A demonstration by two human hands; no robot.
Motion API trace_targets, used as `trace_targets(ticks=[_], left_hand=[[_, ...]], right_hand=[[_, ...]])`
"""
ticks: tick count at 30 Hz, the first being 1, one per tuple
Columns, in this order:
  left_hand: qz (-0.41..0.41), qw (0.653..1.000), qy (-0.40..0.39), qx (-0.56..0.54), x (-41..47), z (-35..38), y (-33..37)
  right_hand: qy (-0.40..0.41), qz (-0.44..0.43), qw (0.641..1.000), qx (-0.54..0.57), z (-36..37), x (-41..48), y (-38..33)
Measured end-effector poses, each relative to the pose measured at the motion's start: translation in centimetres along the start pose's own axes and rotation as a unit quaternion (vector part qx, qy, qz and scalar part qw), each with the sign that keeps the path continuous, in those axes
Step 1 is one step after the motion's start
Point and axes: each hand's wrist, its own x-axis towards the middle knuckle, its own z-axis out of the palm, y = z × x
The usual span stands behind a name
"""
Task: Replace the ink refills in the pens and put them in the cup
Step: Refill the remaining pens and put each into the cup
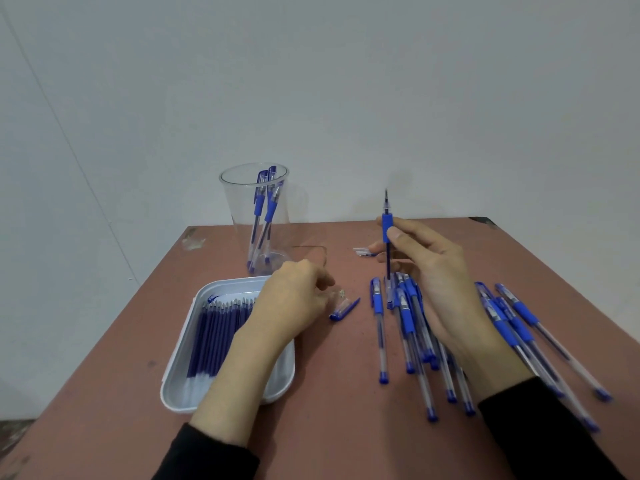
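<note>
Spreading across the lower view, the reddish table (329,427) carries everything within arm's reach. Toward its left edge sits a white tray (280,375) with fresh refills (214,337) packed side by side, tips pointing away, likely so one can be drawn out at a time. Toward the right edge lies a loose heap of pens (408,327), capped, apparently still awaiting new ink. Near the far edge stands a clear cup (239,209), upright, with a few finished pens (265,209) leaning inside it. The right hand (429,271) hangs above the heap, thumb and fingers pinching an uncapped pen (387,230) by its blue grip, tip up, with the dark refill showing below the grip; holding it upright probably keeps the tip clear while it is taken apart. The left hand (294,296) hovers over the tray's far right corner, fingers curled beside a small clear piece (341,293); whether it grasps that piece cannot be told. Just right of it a blue cap (344,309) lies on the table, set aside. No brand or writing is legible anywhere.
</note>
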Motion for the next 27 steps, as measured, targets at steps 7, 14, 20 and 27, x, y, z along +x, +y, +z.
trace_targets(ticks=[7, 14, 20, 27], left_hand=[[0.0, 0.989, 0.083, -0.119, 0.3, -0.5, 0.3], [-0.046, 0.749, 0.079, -0.656, -0.7, -2.7, 1.8], [-0.049, 0.699, 0.072, -0.709, -0.8, -3.0, 1.8], [-0.037, 0.716, 0.076, -0.693, -0.8, -2.9, 1.7]], right_hand=[[-0.01, -0.007, 1.0, 0.001, 0.0, -0.1, 0.0], [-0.026, -0.091, 0.988, -0.123, 0.6, -0.5, 0.2], [-0.041, -0.108, 0.975, -0.189, 0.7, -0.7, 0.6], [-0.032, -0.108, 0.971, -0.212, 0.7, -0.6, 0.8]])
